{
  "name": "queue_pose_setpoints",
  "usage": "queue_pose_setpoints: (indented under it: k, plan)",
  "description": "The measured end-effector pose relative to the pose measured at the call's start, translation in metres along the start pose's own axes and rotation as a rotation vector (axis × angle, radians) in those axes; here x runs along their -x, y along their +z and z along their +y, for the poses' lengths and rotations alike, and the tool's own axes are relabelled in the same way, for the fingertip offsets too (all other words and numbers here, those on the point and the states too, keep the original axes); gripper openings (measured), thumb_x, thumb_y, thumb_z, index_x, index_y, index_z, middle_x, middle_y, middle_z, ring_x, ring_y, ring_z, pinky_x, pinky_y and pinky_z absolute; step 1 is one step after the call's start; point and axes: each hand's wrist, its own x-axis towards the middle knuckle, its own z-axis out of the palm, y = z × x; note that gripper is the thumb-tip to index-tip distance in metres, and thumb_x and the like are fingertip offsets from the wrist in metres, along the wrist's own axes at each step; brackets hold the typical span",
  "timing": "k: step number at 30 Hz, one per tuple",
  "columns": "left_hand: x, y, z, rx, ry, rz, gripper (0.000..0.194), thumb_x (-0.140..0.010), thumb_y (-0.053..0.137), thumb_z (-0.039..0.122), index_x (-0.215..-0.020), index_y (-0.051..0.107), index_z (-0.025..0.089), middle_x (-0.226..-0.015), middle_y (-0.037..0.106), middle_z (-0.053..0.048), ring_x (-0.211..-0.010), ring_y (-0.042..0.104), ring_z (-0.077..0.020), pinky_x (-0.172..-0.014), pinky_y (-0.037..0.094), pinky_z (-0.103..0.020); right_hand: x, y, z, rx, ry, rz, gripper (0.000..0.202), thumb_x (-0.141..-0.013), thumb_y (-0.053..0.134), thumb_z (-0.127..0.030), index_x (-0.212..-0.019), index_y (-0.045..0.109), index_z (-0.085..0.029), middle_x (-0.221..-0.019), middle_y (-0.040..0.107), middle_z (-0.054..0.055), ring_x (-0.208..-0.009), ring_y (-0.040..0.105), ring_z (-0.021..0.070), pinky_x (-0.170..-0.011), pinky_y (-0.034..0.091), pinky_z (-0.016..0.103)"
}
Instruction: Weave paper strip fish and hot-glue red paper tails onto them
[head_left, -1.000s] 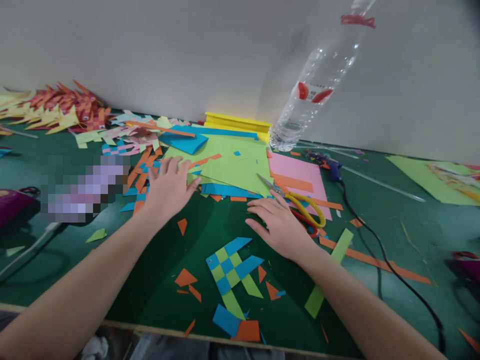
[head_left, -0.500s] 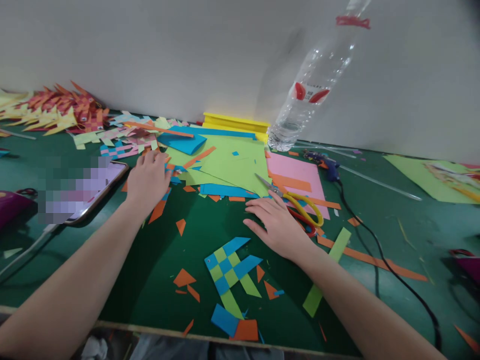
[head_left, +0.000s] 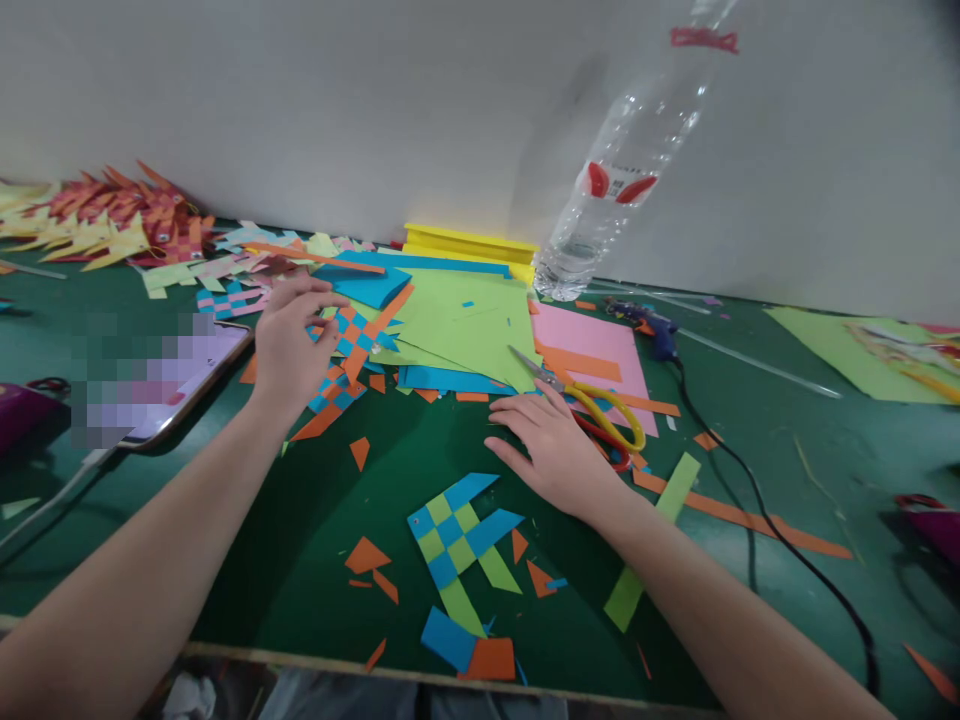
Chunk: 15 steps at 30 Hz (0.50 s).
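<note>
A woven blue and green paper fish (head_left: pixel 454 535) lies flat near the table's front edge. My left hand (head_left: pixel 296 335) is raised beside woven blue and orange paper pieces (head_left: pixel 356 335), its fingers curled and parted with nothing visible between them. Resting palm down, my right hand (head_left: pixel 551 450) has its fingers spread beside the scissors (head_left: pixel 600 405), which have yellow and red handles. Beyond the hands are green paper sheets (head_left: pixel 465 325) and a pink sheet (head_left: pixel 592 335).
A clear bottle (head_left: pixel 611 190) leans at the wall. A phone (head_left: pixel 180 385) with a cable lies left. The glue gun (head_left: pixel 652 330) trails a black cord rightward. Orange scraps (head_left: pixel 367 555) dot the green table (head_left: pixel 300 560). Finished paper fish (head_left: pixel 135 220) are piled far left.
My left hand has lifted and its fingers have curled, uncovering more of the blue and orange woven pieces. My right hand has stayed in place.
</note>
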Motion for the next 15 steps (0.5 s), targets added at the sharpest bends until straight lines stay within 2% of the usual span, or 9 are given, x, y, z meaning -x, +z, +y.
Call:
queue_pose_setpoints:
  k: [3,6,8,12,15]
  plan:
    - [-0.004,-0.009,0.016,0.030,0.053,0.076,0.021,-0.080,0.061,0.011,-0.095,0.069,0.023,-0.105,0.059,-0.002,-0.099,0.060,-0.0168,-0.074,0.059,-0.029,0.000,0.000,0.000,-0.001,-0.002,0.013,0.029,-0.095,0.045,-0.038,-0.104,0.064,-0.018,-0.112,0.068,0.008,-0.110,0.060,0.0234,-0.111,0.028,0.058]
    - [-0.005,-0.019,0.038,0.020,0.233,0.192,0.017,-0.083,0.062,0.011,-0.090,0.069,0.024,-0.099,0.061,-0.002,-0.099,0.058,-0.0182,-0.090,0.054,-0.042,0.000,0.000,0.000,-0.002,-0.002,0.020,0.028,-0.095,0.046,-0.038,-0.104,0.064,-0.019,-0.112,0.067,0.008,-0.108,0.060,0.0235,-0.111,0.029,0.059]
    - [-0.004,-0.022,0.052,0.012,0.291,0.207,0.016,-0.083,0.063,0.012,-0.088,0.069,0.026,-0.098,0.062,-0.001,-0.097,0.059,-0.0186,-0.092,0.052,-0.046,0.000,0.001,0.000,-0.009,0.004,0.017,0.027,-0.095,0.046,-0.038,-0.104,0.063,-0.019,-0.112,0.067,0.008,-0.108,0.060,0.0235,-0.111,0.029,0.059]
    - [0.008,-0.021,0.080,0.048,0.341,0.212,0.017,-0.082,0.064,0.013,-0.084,0.068,0.029,-0.095,0.064,0.000,-0.087,0.062,-0.0154,-0.082,0.056,-0.038,0.001,0.002,-0.003,-0.107,0.053,0.049,0.024,-0.094,0.047,-0.038,-0.104,0.060,-0.020,-0.121,0.061,0.011,-0.117,0.055,0.0249,-0.106,0.038,0.053]
    - [0.022,-0.018,0.101,0.172,0.338,0.111,0.019,-0.082,0.064,0.010,-0.087,0.067,0.028,-0.096,0.064,0.000,-0.085,0.063,-0.0135,-0.075,0.057,-0.031,0.002,-0.002,-0.009,-0.211,0.055,0.087,0.026,-0.091,0.050,-0.042,-0.106,0.057,-0.021,-0.140,0.044,0.014,-0.131,0.043,0.0282,-0.103,0.042,0.050]
